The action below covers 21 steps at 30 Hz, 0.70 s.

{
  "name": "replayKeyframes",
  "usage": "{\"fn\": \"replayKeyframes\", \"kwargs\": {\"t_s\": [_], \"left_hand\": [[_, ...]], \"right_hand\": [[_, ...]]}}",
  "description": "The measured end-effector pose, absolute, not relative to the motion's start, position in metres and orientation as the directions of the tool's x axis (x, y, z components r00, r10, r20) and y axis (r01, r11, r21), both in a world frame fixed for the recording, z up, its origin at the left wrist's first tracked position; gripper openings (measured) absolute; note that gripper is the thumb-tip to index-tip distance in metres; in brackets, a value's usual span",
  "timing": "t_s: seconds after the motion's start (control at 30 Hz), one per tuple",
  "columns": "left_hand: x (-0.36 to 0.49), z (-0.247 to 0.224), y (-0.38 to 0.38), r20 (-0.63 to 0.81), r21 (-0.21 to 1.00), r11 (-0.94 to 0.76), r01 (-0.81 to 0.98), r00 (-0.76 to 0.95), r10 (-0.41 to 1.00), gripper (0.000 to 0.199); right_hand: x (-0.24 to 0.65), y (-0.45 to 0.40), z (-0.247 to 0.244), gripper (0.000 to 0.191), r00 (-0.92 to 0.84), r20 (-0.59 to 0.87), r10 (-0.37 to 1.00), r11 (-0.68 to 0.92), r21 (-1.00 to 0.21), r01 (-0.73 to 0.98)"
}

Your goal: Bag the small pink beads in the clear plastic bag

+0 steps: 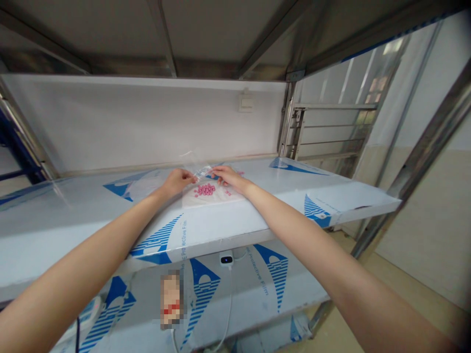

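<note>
Between my two hands is a clear plastic bag (202, 171), its edges pinched at both sides above the shelf. My left hand (179, 179) grips the bag's left side with closed fingertips. On the opposite side my right hand (228, 176) has its fingers closed on the bag's edge. Just below lies a pile of small pink beads (205, 189) on a whitish sheet (193, 201). A few loose pink beads (228, 193) rest to the right, under my right hand. Whether any beads are inside the bag I cannot make out.
The metal shelf (228, 220) wears blue-printed protective film. A lower shelf (250, 289) holds a white device (226, 260) with a cable and a blurred-out object (171, 300). Another shelf (121, 34) hangs low overhead. A metal post (412, 147) stands at the right; a wall (147, 122) closes the back.
</note>
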State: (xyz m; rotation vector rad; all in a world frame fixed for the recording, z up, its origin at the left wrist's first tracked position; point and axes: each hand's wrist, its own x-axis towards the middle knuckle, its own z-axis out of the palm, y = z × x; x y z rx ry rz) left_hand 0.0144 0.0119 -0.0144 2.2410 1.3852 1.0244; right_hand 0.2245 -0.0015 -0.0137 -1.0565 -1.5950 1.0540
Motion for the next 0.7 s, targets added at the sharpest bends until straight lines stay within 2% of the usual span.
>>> {"fn": "replayKeyframes", "kwargs": {"t_s": [0.13, 0.23, 0.33, 0.53, 0.7], "left_hand": [[0.016, -0.013, 0.011, 0.423, 0.541, -0.471, 0.697, 0.258, 0.868, 0.026], [0.017, -0.013, 0.010, 0.464, 0.532, -0.501, 0.683, 0.260, 0.847, 0.023], [0.019, -0.014, 0.010, 0.495, 0.556, -0.519, 0.649, 0.243, 0.834, 0.021], [0.023, -0.010, 0.001, 0.569, 0.618, -0.608, 0.498, 0.251, 0.783, 0.024], [0.023, -0.005, -0.005, 0.510, 0.604, -0.585, 0.542, 0.302, 0.806, 0.031]], "right_hand": [[0.224, 0.002, -0.012, 0.024, -0.171, 0.349, 0.921, 0.374, -0.915, 0.149], [0.224, 0.007, -0.014, 0.019, -0.178, 0.418, 0.891, 0.449, -0.868, 0.210], [0.225, 0.011, -0.016, 0.013, -0.171, 0.446, 0.878, 0.476, -0.850, 0.226], [0.223, 0.009, -0.016, 0.015, -0.175, 0.496, 0.851, 0.520, -0.842, 0.143], [0.220, 0.008, -0.016, 0.015, -0.235, 0.497, 0.835, 0.534, -0.835, 0.131]]}}
